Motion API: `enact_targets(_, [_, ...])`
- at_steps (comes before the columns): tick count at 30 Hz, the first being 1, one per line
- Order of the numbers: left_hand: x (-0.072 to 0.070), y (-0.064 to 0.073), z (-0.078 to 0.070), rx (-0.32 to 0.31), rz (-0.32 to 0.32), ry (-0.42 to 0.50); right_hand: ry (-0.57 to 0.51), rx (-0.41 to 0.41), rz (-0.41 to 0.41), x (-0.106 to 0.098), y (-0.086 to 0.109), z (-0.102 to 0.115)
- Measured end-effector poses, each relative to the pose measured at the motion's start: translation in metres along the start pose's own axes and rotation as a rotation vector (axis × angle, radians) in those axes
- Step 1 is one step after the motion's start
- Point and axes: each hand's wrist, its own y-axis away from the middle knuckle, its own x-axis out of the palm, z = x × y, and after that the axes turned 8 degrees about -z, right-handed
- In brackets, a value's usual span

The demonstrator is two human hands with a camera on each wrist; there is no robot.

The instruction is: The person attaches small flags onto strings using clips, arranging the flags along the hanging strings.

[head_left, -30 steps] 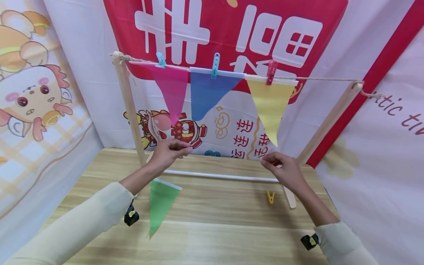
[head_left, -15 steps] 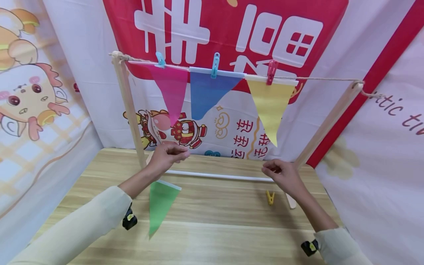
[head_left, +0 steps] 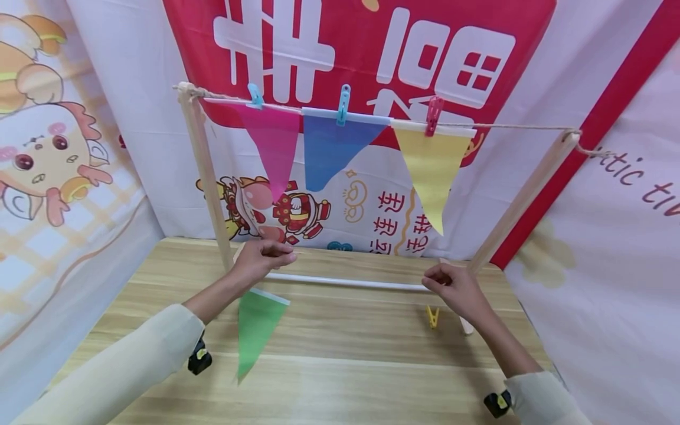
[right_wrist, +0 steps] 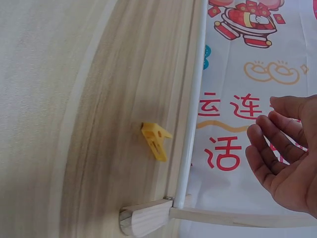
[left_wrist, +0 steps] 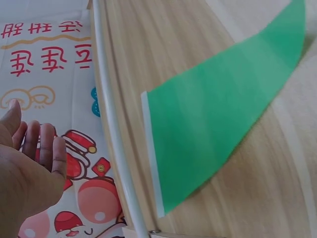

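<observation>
My left hand point(head_left: 260, 260), fingers loosely bent and holding nothing, hovers behind a green triangular pennant point(head_left: 260, 330) lying on the wooden table. In the left wrist view the pennant's white top strip point(left_wrist: 152, 153) faces that hand. My right hand point(head_left: 458, 289) is also bare, its fingers relaxed, above and behind a yellow clothespin point(head_left: 432, 317) on the table. Over both hands runs a twine line point(head_left: 526, 126). From it hang a pink pennant point(head_left: 277, 139), a blue pennant point(head_left: 337, 150) and a yellow pennant point(head_left: 431, 168), each under a clothespin.
Two wooden posts, a left one point(head_left: 204, 171) and a right one point(head_left: 523, 203), carry the twine. A white rod point(head_left: 340, 282) joins them low down, with a wooden foot point(right_wrist: 148, 217) at the right. Printed cloth point(head_left: 175, 177) hangs behind the table and at its sides.
Both hands have sunk from below the pennants toward the table, the left one also drifting slightly left. The pennants and the yellow clothespin have stayed in place.
</observation>
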Motion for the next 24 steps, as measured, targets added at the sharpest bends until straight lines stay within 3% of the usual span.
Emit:
enact_targets(8, [-0.004, 0.002, 0.015, -0.019, 0.031, 0.016, 0.042, 0.035, 0.015, 0.003, 0.006, -0.016])
enact_targets(17, [-0.021, 0.001, 0.030, -0.012, 0.031, -0.045, 0.051, 0.055, 0.018, 0.005, 0.008, -0.023])
enact_targets(24, [-0.027, 0.000, 0.039, -0.025, 0.051, -0.034, 0.077, 0.108, 0.062, 0.005, 0.014, -0.030])
